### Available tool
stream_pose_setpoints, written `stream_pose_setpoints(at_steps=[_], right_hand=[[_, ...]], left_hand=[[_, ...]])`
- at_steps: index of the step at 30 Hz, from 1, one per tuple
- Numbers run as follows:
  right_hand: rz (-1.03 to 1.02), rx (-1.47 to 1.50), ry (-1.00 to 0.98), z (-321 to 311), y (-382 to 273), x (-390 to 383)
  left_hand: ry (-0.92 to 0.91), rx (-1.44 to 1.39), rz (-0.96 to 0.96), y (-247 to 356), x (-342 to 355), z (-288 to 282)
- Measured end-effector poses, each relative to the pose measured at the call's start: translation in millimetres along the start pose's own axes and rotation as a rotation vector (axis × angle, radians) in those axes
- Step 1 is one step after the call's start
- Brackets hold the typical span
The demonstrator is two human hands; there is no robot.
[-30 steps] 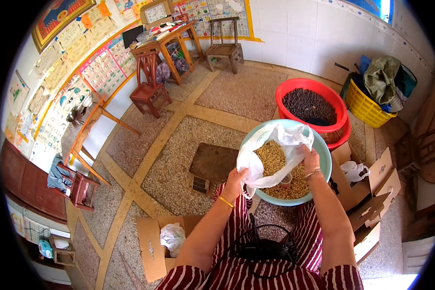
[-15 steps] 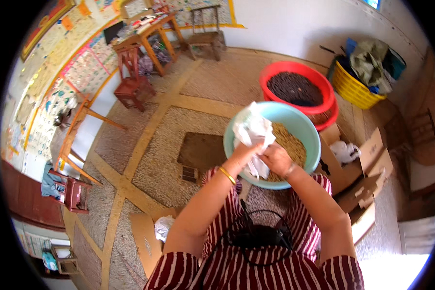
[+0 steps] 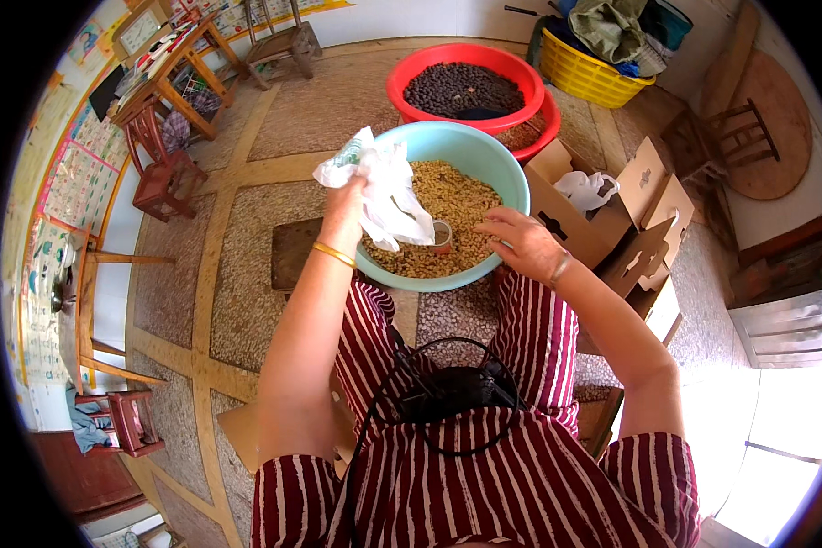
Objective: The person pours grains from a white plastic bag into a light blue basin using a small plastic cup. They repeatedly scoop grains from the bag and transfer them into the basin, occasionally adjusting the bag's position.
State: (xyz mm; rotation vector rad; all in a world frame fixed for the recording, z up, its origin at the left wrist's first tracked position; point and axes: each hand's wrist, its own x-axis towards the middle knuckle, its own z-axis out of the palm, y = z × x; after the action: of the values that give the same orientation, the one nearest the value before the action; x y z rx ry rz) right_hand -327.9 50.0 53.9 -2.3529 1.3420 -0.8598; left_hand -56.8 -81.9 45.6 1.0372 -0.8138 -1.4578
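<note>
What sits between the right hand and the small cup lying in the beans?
Nothing visible. The right hand hovers open over the light blue basin, and only bare beans separate it from the small cup. The white plastic bag in the left hand hangs beside the cup.

Left hand (image 3: 345,196) raised at frame centre-left, its grip closed, forearm upright; right hand (image 3: 519,241) lower at centre-right, fingers spread

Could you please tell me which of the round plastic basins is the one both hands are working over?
The light blue basin of tan grains. The left hand holds a white plastic bag over it; the right hand is at its rim. The red basin behind holds dark contents.
</note>
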Motion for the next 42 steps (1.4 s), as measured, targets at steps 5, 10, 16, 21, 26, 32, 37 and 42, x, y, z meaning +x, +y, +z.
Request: stream_pose_setpoints(at_steps=[5, 10, 16, 21, 26, 32, 37, 42], right_hand=[[0.069, -0.189, -0.058, -6, 23, -62], [0.062, -0.328, 0.032, 4, 22, -74], [0.093, -0.359, 0.012, 1, 30, -77], [0.144, -0.397, -0.078, 1, 26, -72], [0.091, -0.334, -0.014, 7, 28, -68], [0.088, -0.353, -0.001, 12, 20, -65], [0.096, -0.372, -0.041, 7, 12, -57], [0.064, -0.367, -0.039, 8, 7, -44]], left_hand=[[-0.004, 0.005, -0.074, 21, 5, 20], [-0.13, 0.055, -0.001, 30, 25, 2], [-0.172, 0.01, 0.015, 54, 21, 16], [-0.202, -0.025, 0.087, 75, 19, -2], [-0.122, -0.029, 0.161, 118, 19, -44], [0.027, -0.016, 0.212, 163, -5, -108], [0.204, 0.101, 0.171, 166, -25, -141], [0.314, 0.194, 0.109, 118, -26, -207]])
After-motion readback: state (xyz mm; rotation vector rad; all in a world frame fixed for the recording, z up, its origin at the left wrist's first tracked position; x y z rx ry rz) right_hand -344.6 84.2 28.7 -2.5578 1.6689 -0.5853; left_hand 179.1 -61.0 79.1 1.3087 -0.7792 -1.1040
